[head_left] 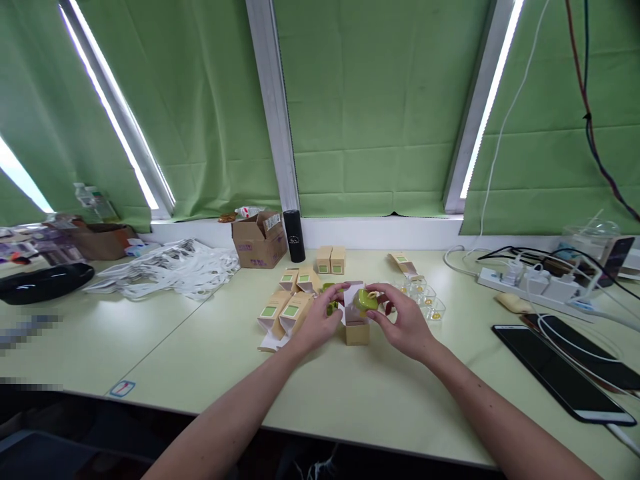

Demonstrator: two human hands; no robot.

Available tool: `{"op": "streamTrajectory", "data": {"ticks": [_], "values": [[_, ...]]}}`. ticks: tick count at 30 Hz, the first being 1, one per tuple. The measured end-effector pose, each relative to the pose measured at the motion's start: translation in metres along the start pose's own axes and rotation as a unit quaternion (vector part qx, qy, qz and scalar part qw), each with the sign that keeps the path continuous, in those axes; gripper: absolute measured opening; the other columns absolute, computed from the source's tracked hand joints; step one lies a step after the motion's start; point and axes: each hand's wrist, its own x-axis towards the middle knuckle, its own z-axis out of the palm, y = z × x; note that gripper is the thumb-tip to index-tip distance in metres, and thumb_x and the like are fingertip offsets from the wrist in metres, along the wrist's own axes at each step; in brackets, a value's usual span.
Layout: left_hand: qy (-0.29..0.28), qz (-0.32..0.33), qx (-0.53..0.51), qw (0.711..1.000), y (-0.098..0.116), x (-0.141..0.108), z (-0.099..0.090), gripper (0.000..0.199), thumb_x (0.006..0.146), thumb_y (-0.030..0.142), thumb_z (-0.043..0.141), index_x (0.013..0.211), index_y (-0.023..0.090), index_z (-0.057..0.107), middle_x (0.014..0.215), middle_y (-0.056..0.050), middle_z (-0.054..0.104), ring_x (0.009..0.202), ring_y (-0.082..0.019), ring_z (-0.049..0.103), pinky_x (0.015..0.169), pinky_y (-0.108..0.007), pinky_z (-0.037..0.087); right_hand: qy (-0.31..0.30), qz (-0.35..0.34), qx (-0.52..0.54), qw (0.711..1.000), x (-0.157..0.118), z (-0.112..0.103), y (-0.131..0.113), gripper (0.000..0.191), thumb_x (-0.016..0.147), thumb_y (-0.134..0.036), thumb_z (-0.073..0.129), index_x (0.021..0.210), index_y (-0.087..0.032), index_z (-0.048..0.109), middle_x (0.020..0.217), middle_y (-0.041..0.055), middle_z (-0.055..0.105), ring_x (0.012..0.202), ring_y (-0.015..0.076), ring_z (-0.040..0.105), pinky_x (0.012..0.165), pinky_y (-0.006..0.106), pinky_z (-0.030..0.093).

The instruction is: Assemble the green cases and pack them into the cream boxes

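Observation:
My right hand (403,323) pinches a small round green object (367,299), shaped like an apple with a pale loop on top, over an open kraft-paper box (357,334). My left hand (320,320) is at the box's left side, its fingers curled at the raised white inner flap (351,292). More green pieces show partly behind the left fingers. Left of that hand stand several kraft boxes with green labels (296,312), some with flaps up. Clear plastic cups with small yellow centres (435,310) sit beyond my right hand.
Two closed kraft boxes (331,260) stand at the back near a black cylinder (294,236) and a brown carton (259,240). White straps (173,267) lie in a heap at left. At right are a power strip (533,287), cables and a tablet (563,372).

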Motion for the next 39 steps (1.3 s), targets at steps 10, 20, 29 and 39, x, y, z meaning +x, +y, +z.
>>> {"op": "streamTrajectory", "data": {"ticks": [10,20,29,39], "values": [[-0.022,-0.018,-0.008,1.0,0.005,0.0,0.0,0.059,0.083,0.014,0.055,0.142,0.017,0.057,0.118,-0.011,0.07,0.112,-0.025,0.065,0.09,-0.035,0.054,-0.056,-0.054,-0.063,0.995,-0.002,0.003,-0.004,0.021,0.096,-0.024,0.062,0.117,-0.025,0.06,0.108,0.0078,0.072,0.094,0.0268,0.065,0.082,0.043,0.054],[-0.02,0.003,-0.01,1.0,-0.002,-0.001,-0.001,0.055,0.089,0.02,0.061,0.144,0.018,0.06,0.111,-0.009,0.071,0.11,-0.025,0.066,0.099,-0.04,0.053,-0.087,-0.046,-0.057,0.994,-0.006,0.009,-0.005,0.02,0.095,-0.022,0.062,0.115,-0.025,0.058,0.107,0.0069,0.07,0.094,0.026,0.062,0.08,0.04,0.051],[-0.019,0.011,-0.006,1.0,0.001,-0.001,0.0,0.054,0.089,0.02,0.063,0.143,0.016,0.06,0.115,-0.011,0.073,0.114,-0.027,0.066,0.105,-0.043,0.052,-0.023,-0.062,-0.046,0.997,-0.005,0.021,0.002,0.017,0.106,-0.022,0.048,0.104,-0.026,0.065,0.102,0.0069,0.074,0.094,0.0258,0.066,0.083,0.041,0.053],[-0.017,0.012,-0.016,1.0,0.003,-0.002,0.0,0.055,0.09,0.022,0.064,0.145,0.019,0.061,0.121,-0.013,0.072,0.113,-0.027,0.066,0.104,-0.044,0.053,0.006,-0.031,0.031,0.999,-0.005,0.03,0.006,0.018,0.099,-0.021,0.059,0.089,-0.024,0.074,0.103,0.0081,0.064,0.092,0.0241,0.066,0.079,0.04,0.057]]}}
